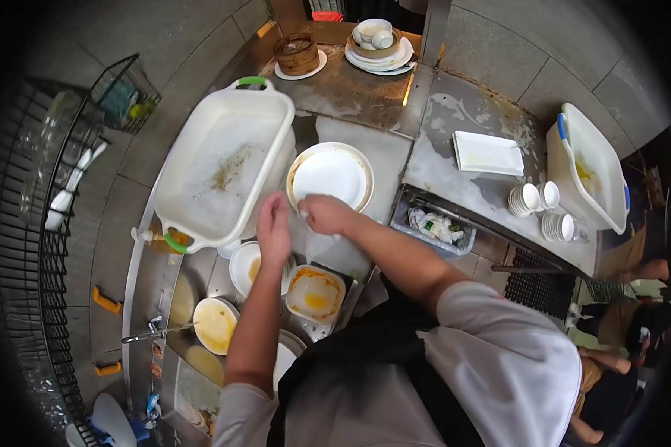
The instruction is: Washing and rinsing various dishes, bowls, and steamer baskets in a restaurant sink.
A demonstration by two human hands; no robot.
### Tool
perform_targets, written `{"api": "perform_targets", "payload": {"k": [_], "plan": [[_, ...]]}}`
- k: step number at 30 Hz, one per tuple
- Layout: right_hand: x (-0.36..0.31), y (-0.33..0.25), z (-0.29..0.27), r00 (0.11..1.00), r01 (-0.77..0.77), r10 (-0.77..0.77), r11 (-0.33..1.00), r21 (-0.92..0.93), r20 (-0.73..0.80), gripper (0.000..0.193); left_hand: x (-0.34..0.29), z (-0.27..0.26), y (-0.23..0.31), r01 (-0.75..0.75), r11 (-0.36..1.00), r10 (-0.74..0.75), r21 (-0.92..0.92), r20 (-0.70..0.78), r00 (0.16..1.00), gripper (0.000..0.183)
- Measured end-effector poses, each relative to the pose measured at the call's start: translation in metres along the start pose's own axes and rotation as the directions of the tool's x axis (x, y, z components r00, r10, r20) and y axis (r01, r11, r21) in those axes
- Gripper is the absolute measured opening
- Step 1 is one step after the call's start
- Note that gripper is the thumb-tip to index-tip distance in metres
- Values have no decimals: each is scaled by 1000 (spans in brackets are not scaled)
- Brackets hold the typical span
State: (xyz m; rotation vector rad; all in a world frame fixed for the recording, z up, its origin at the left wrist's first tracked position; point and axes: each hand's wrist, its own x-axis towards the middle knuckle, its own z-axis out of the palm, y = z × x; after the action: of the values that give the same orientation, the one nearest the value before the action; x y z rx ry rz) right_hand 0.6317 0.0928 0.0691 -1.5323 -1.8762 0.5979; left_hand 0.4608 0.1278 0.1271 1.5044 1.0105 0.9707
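Note:
A white round plate with a brownish rim lies on the wet metal counter. My right hand is at its near edge with the fingers curled closed; a small whitish bit shows at the fingertips, too little to name. To the left, my left hand hovers by the corner of a large white basin, fingers stretched and holding nothing visible. Cloudy water with brown residue sits in that basin. Below my hands are a square white bowl with orange residue and a white dish, partly behind my left forearm.
Stained plates stand lower left beside a tap. At the back are a bamboo steamer and stacked dishes. On the right counter are a rectangular plate, small cups and another basin. Other people's arms show far right.

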Motion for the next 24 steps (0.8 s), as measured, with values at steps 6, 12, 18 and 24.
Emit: {"api": "perform_targets", "payload": {"k": [6,12,18,24], "plan": [[-191,30,-104,968,189,-166,976,107,-189,24,95,52,-24,-236,589,-7,773,296,955,52],[-487,406,51,-125,-190,966,-248,950,227,61,141,183,-9,-334,315,-186,888,403,896,104],[-348,294,-23,-112,-263,989,-127,956,100,29,144,122,7,-65,-5,-361,998,59,931,100],[-331,153,-79,546,-604,799,167,779,252,28,90,108,35,-64,585,1,808,78,997,39]]}}
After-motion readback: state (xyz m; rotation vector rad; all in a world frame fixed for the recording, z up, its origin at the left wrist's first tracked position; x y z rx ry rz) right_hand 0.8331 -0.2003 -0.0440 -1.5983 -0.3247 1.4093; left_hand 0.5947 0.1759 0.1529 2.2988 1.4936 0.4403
